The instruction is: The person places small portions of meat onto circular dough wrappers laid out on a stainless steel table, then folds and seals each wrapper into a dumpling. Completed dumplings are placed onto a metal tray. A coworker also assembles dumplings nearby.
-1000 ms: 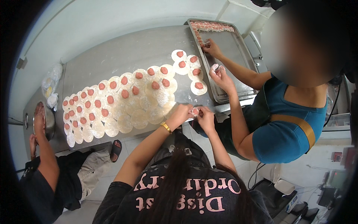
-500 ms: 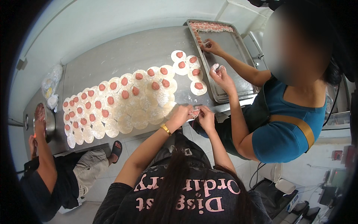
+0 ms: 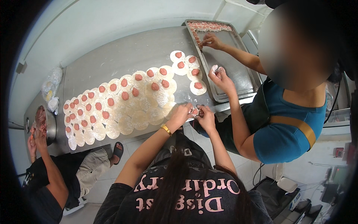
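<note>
At the table's near edge, my left hand (image 3: 181, 115) and my right hand (image 3: 206, 118) meet around a small dumpling (image 3: 194, 111). Both hands' fingers are closed on its floury wrapper, and the pink meat filling shows in the middle. Left of my hands, overlapping rows of round dough wrappers (image 3: 139, 120) cover the table. Many carry a ball of pink meat (image 3: 135, 92); the nearest ones are bare. A few more filled wrappers (image 3: 197, 87) lie apart, just beyond my hands.
On the right, a co-worker's hand (image 3: 212, 41) sets dumplings in a large metal tray (image 3: 231, 67), lined along its far and left sides. Another person at the left works over a metal bowl (image 3: 51, 125) of meat. A plastic bag (image 3: 51, 86) lies by the wall.
The dumpling between my fingers now shows more of its filling. The co-worker's far hand has shifted slightly in the tray. At left, the person's hand has lifted from the meat toward their other hand.
</note>
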